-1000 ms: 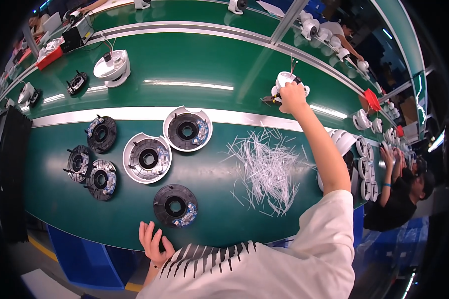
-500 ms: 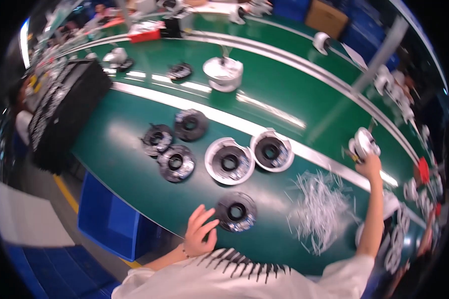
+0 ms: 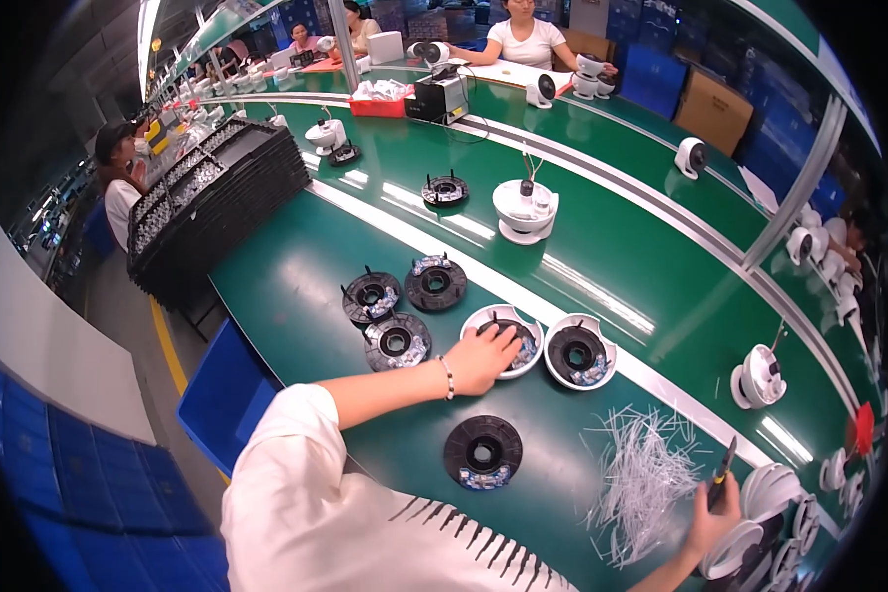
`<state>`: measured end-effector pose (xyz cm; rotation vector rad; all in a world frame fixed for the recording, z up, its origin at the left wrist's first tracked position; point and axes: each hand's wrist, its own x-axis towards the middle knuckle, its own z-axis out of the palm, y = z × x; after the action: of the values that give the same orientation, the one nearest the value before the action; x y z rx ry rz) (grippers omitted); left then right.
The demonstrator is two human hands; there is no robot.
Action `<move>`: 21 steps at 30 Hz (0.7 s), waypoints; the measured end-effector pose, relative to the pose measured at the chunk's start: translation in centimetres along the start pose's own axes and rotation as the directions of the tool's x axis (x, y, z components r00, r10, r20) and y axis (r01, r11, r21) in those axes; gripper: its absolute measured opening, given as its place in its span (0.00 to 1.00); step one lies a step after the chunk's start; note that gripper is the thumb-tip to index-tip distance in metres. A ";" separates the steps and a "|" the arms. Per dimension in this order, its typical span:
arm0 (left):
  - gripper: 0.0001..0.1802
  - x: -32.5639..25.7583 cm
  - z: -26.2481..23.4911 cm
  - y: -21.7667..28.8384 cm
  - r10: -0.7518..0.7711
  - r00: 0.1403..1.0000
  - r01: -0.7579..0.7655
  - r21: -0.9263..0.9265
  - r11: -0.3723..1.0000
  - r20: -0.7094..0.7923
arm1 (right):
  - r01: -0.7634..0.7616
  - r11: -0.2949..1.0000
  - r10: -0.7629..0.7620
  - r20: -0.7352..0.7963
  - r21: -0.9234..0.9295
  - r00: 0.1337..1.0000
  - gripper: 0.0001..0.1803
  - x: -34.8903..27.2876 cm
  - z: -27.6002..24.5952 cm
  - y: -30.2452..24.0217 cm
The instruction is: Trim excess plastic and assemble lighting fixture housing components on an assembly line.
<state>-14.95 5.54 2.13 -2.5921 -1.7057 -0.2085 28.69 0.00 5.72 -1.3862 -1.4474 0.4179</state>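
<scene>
My left hand [image 3: 484,359] lies over a white round housing [image 3: 474,319] with a black disc inside. Its fingers are spread and touch the disc. Right beside it sits a second white housing [image 3: 613,360], also with a black disc and a small circuit board in it. A loose black disc [image 3: 482,452] with a circuit board lies nearer to me on the green table. At the lower right my right hand [image 3: 712,515] is closed around pliers [image 3: 723,472] with a yellow and black handle, their dark jaws pointing up and away.
Thin white plastic strips [image 3: 641,483] are heaped left of my right hand. Three black discs [image 3: 398,341] lie at left. White rings [image 3: 733,549] stand at lower right. Beyond, white devices [image 3: 760,378] sit on the green belt. Stacked black trays [image 3: 222,212] and a blue bin [image 3: 229,385] are at left.
My left hand has moved from beside the loose disc up to the left white housing. My right hand has drawn back from the white device on the belt, with the pliers. The view has shifted.
</scene>
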 end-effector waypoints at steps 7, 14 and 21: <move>0.20 3.5 -5.3 -0.9 -0.034 0.999 0.034 -0.001 0.999 -0.006 | 0.025 0.988 -0.016 -0.057 0.155 0.998 0.20 -2.3 0.1 3.5; 0.23 17.5 -6.1 6.9 0.262 0.895 -0.301 -0.056 0.952 -0.361 | 0.192 0.949 -0.221 -0.093 -0.249 0.971 0.18 -1.2 -0.5 0.8; 0.15 28.1 6.2 15.4 0.366 0.893 -0.383 -0.016 0.924 -0.261 | 0.368 0.848 -0.401 -0.007 -0.381 0.916 0.20 -0.4 3.1 1.7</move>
<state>10.70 25.62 0.39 -2.7312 -1.1090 -0.5616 26.90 1.36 2.92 -1.3356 -1.7452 -0.1877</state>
